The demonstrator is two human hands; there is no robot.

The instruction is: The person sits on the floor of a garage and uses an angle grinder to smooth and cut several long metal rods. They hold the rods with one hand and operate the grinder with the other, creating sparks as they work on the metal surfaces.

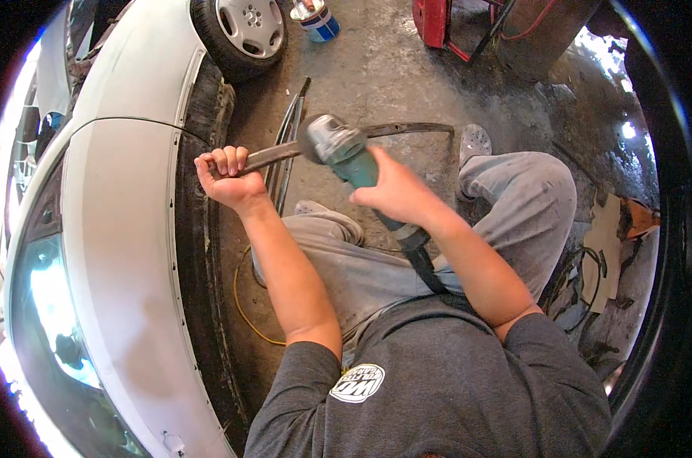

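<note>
My left hand [235, 177] is closed around the near end of a long, flat, brownish strip [273, 156] and holds it close to the car's side. The strip runs off to the right behind the tool and bends slightly at its far end. My right hand [391, 187] wraps the green body of an angle grinder [353, 159]. The grinder's metal head and dark disc lie over the middle of the strip; I cannot tell whether the disc touches it. A thick black cord [426, 267] trails from the grinder's rear toward my lap.
A pale car body [124, 191] with a dark lower sill stands along the left, its wheel [250, 27] ahead. Long thin strips [291, 126] lie beside it, near a yellow cable [246, 313]. A blue-white can [316, 21], red equipment [431, 23] and cardboard [601, 244] are around me.
</note>
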